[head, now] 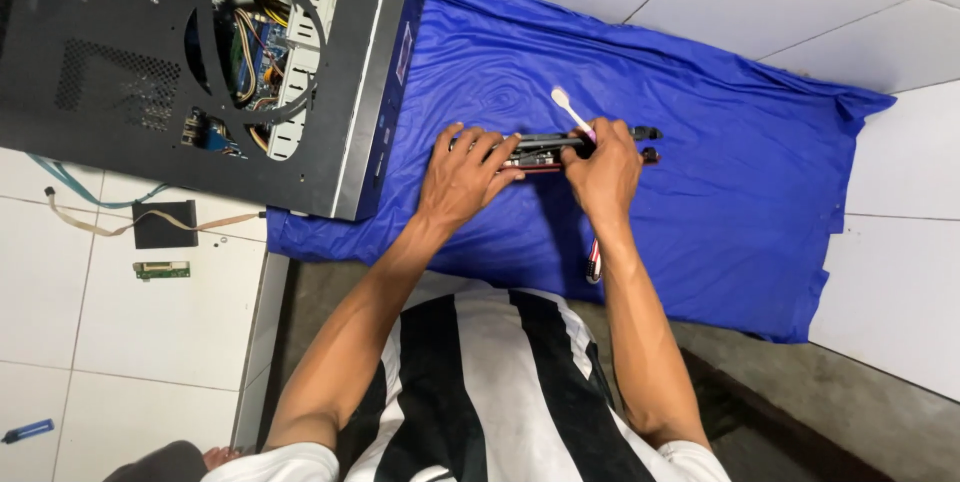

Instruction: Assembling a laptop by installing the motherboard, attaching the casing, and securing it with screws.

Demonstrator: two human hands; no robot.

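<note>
Floor, far left: small blue tool (27, 431) at the edge of the white tiles; small green circuit strip (162, 269) above it; black box (165, 224) with a tan ribbon cable (75, 217) trailing off.
Computer case (200, 72): black, lying on its side, perforated panel up, wiring and white slots visible through the round cut-out; its right edge sits on the blue cloth (720, 202).
Blue cloth: spread over the floor, wrinkled, carrying the work.
Left hand (462, 177): palm down, fingers (480, 147) spread and pressed over the left end of the expansion card (545, 149).
Expansion card: long, dark, on edge on the cloth between both hands, its metal bracket end poking out to the right.
Right hand (603, 170): fingers closed around the card's right part and on a toothbrush (572, 112), white head up, striped handle showing below the wrist.
Handling, judged: card looks rigid, moderately light, fragile at components and contacts; best held by edges and bracket. Cloth looks slippery, so the card may slide.
</note>
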